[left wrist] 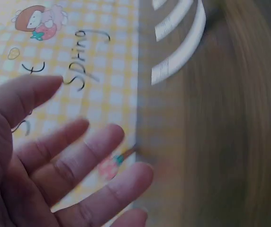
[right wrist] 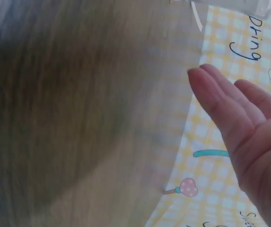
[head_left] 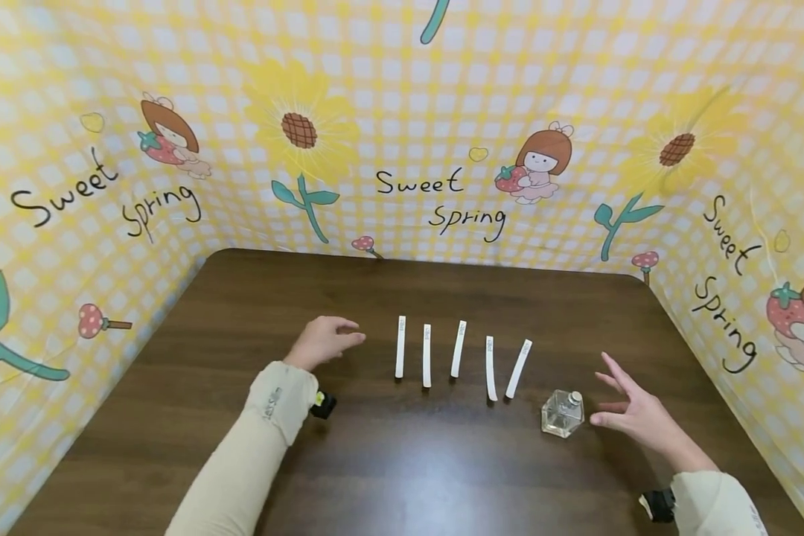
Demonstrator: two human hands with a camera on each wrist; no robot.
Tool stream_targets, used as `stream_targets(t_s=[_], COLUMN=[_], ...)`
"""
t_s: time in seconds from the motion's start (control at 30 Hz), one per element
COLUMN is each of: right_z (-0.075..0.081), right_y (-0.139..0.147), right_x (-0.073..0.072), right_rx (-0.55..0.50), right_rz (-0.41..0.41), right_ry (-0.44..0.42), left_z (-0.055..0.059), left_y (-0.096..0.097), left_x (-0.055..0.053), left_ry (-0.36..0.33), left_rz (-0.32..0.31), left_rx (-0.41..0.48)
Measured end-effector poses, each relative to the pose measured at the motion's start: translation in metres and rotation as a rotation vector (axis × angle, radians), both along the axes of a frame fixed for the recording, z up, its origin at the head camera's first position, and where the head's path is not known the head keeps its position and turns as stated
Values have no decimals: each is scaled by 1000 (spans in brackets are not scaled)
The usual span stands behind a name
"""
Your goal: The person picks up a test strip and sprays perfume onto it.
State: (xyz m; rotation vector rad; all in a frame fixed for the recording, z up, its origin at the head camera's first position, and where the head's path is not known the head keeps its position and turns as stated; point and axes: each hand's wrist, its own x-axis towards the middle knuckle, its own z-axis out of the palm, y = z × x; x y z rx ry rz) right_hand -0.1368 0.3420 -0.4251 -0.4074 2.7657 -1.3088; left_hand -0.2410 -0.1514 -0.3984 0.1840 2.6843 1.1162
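Several white paper strips lie in a loose row on the table, each with small print at its far end; among them are the leftmost strip [head_left: 400, 347] and the rightmost strip [head_left: 519, 369]. Right of the row stands a clear glass perfume bottle [head_left: 562, 414] without a cap over its silvery neck. My left hand [head_left: 326, 341] hovers left of the strips with fingers relaxed and holds nothing; its spread fingers show in the left wrist view. Just right of the bottle, my right hand [head_left: 633, 413] has its fingers extended, thumb near the glass, and nothing in its grasp.
A dark brown wooden table [head_left: 388, 461] carries all of this. Around its back and sides hangs a yellow checked cloth [head_left: 402, 119] printed with sunflowers and lettering. Dark wrist cameras sit at both cuffs, such as the left camera [head_left: 324, 405].
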Motion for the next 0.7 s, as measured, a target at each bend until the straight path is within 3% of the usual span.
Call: stream_targets(t_s=[0.1, 0.17, 0.37, 0.53, 0.7], right_z=[-3, -6, -17, -25, -28], right_y=[-4, -4, -4, -12, -19], right_x=[-1, -1, 1, -2, -4], right_rx=[-67, -113, -185, -228, -226], right_rz=[8, 28, 168, 217, 193], right_ry=[-78, -108, -105, -60, -29], left_z=[-9, -14, -26, -29, -30], left_y=[15, 23, 45, 57, 66], left_x=[-4, -6, -8, -7, -5], left_ry=[-128, -169, -255, -262, -226], left_rz=[97, 146, 195, 214, 189], left_rx=[83, 86, 83, 87, -20])
